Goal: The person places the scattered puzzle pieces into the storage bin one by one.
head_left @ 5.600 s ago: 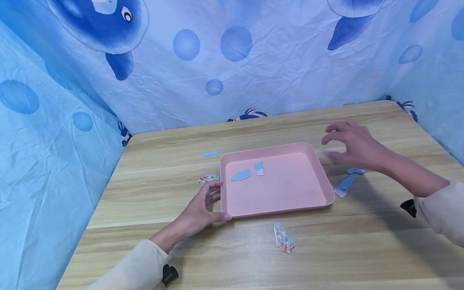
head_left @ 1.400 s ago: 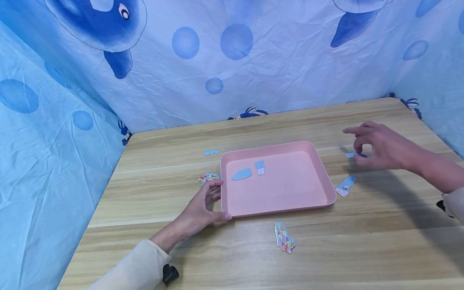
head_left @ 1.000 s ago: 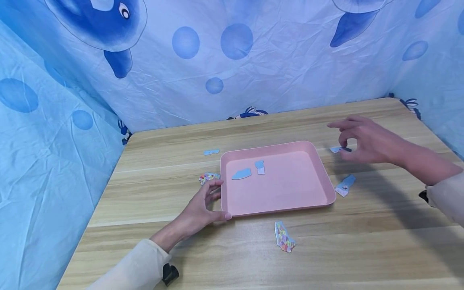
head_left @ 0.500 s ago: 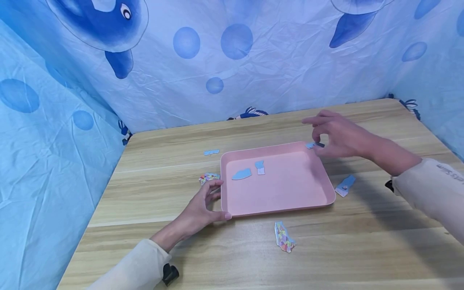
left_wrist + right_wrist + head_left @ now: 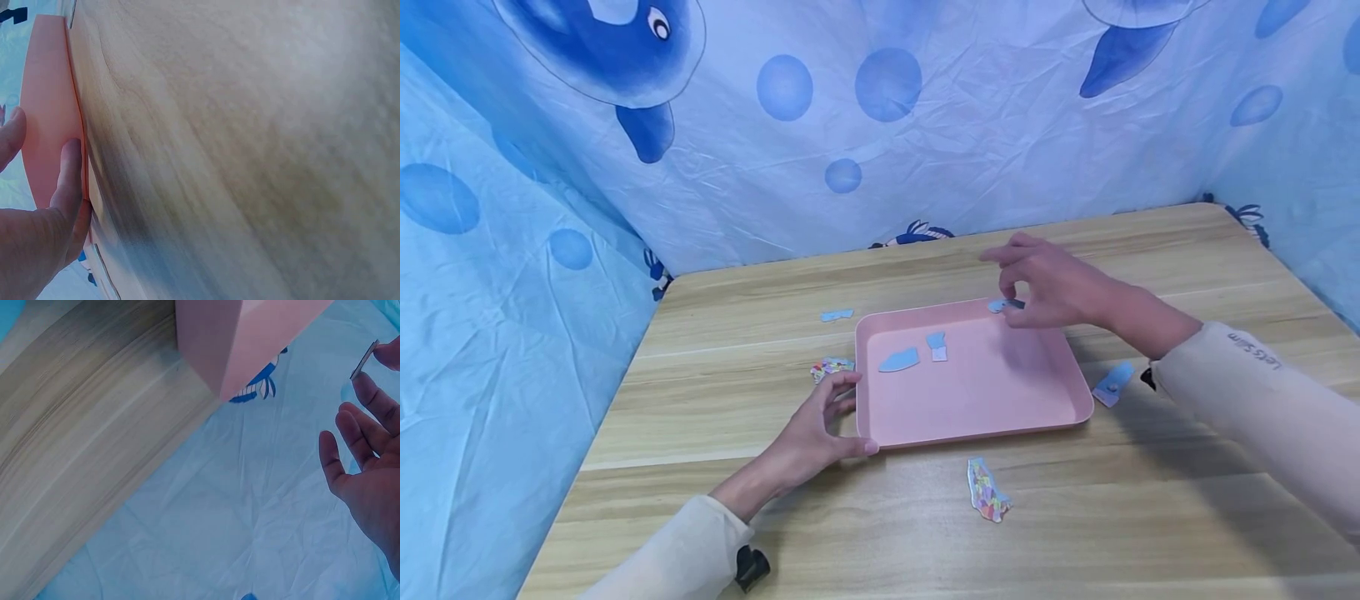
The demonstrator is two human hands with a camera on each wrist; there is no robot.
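In the head view, a shallow pink tray stands on the wooden table. My left hand holds its left end, thumb at the near corner and fingers against the side wall; the left wrist view has these fingers on the outer wall. Between thumb and index finger, my right hand pinches a light blue puzzle piece above the tray's far side. That piece appears edge-on in the right wrist view, the other fingers spread. Inside the tray lie a blue piece and a blue-and-white piece.
Loose puzzle pieces lie around the tray: a blue one behind, a multicoloured one at the left, a multicoloured one in front, and a blue-and-white one at the right. A blue patterned cloth hangs behind the table.
My right hand has picked up the blue piece from the table right of the tray and carried it leftward over the tray's far side. My left hand and the tray have stayed put.
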